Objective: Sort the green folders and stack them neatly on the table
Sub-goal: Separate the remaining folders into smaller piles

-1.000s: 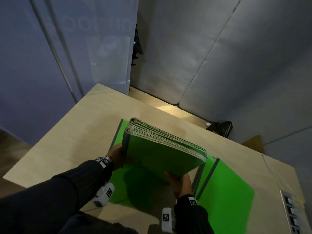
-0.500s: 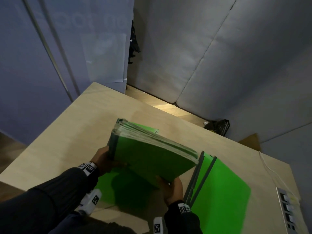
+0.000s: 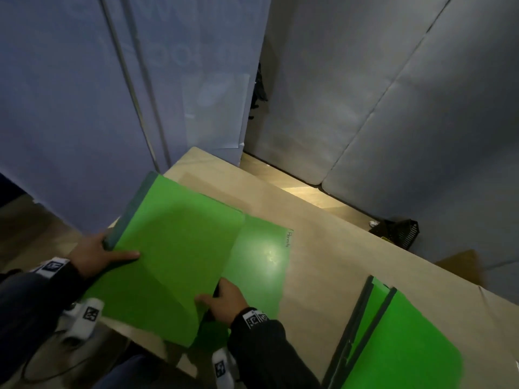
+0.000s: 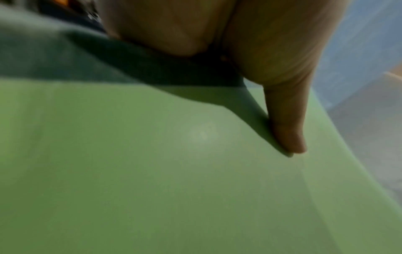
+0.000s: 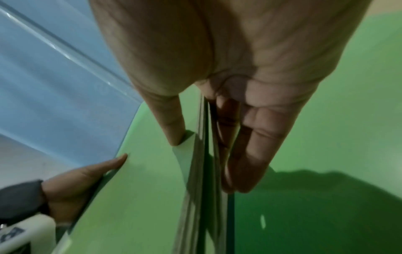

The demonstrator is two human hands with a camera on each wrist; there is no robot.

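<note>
Right hand (image 3: 224,300): gripping the near edge of the thick stack of bright green card folders (image 3: 168,248).
Left hand (image 3: 95,254): gripping its dark spine, thumb on top.
Stack: tilting over a flat green folder (image 3: 261,256) on the pale wooden bench (image 3: 337,248).
Right side: two more green folders (image 3: 393,346) lying apart.
Beyond: black plastic basket (image 3: 398,231) on the floor.

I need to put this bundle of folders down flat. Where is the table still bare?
Bare wood runs along the far side of the table, and between the flat folder and the two folders at the right. The near left is crowded: both hands grip the bundle there.
</note>
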